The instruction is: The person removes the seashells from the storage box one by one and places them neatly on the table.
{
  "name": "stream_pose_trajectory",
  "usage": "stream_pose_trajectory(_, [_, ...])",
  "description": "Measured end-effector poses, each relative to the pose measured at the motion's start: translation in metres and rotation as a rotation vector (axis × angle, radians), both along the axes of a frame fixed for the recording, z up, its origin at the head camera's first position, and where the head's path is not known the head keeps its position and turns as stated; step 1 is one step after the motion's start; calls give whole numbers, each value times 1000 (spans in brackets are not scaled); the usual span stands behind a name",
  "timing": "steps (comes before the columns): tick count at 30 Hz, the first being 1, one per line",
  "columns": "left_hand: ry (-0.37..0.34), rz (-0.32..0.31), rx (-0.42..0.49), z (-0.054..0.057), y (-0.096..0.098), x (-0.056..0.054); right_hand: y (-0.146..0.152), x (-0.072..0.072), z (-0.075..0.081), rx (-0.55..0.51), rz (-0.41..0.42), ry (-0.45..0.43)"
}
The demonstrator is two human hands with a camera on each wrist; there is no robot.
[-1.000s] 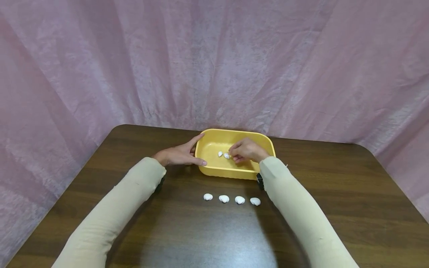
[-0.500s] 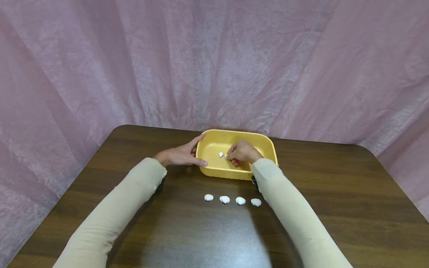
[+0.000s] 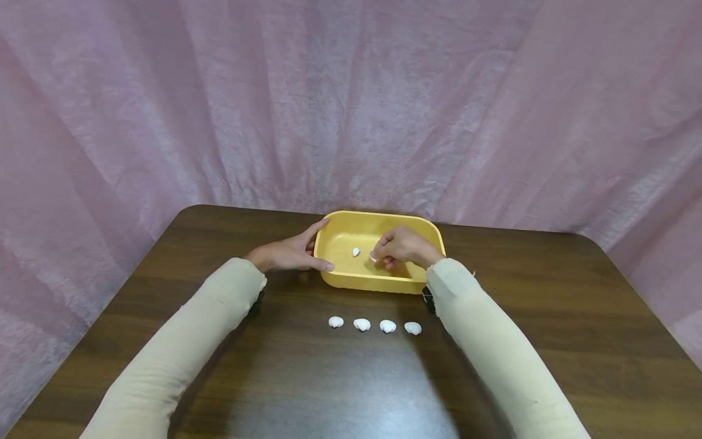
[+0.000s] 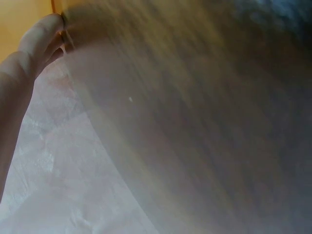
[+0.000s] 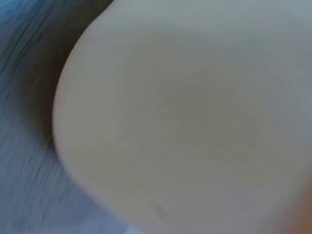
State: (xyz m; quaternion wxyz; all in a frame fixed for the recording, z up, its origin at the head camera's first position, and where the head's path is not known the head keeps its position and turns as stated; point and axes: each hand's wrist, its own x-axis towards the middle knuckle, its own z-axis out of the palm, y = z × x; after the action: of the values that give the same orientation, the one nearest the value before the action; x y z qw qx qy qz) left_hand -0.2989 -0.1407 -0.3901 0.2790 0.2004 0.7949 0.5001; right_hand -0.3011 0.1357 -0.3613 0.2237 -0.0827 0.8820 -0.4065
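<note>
Pick-up step, apparently: right hand (image 3: 404, 246) pinches small white seashell (image 3: 373, 256) inside round-cornered yellow plastic tub (image 3: 378, 283); left hand (image 3: 289, 253), spread, touches it. Lifting would need firm pinch.

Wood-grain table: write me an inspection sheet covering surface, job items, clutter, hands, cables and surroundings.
Surface: dark wood-grain table, glare toward the near edge.
Job items: yellow tray with one loose seashell inside; four scallop-shaped seashells in a row in front of it.
Clutter: nothing seen.
Hands: left hand spread against the tray's left end; right hand pinches another seashell inside the tray.
Cables: nothing seen.
Surroundings: pink curtain behind the table.
</note>
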Motion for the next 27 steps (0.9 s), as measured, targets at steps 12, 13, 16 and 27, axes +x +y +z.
stream_pose_trajectory(12, [-63,-29,101,-3,-3,-6,36,26,26,-2,9,65])
stream_pose_trajectory(13, [-65,-29,101,-3,-3,-6,40,28,28,-6,6,71])
stream_pose_trajectory(16, [-60,-30,87,-2,-2,-5,50,35,31,-28,-4,82])
stream_pose_trajectory(27, [-74,-17,78,-4,1,-2,75,53,29,-88,-37,100])
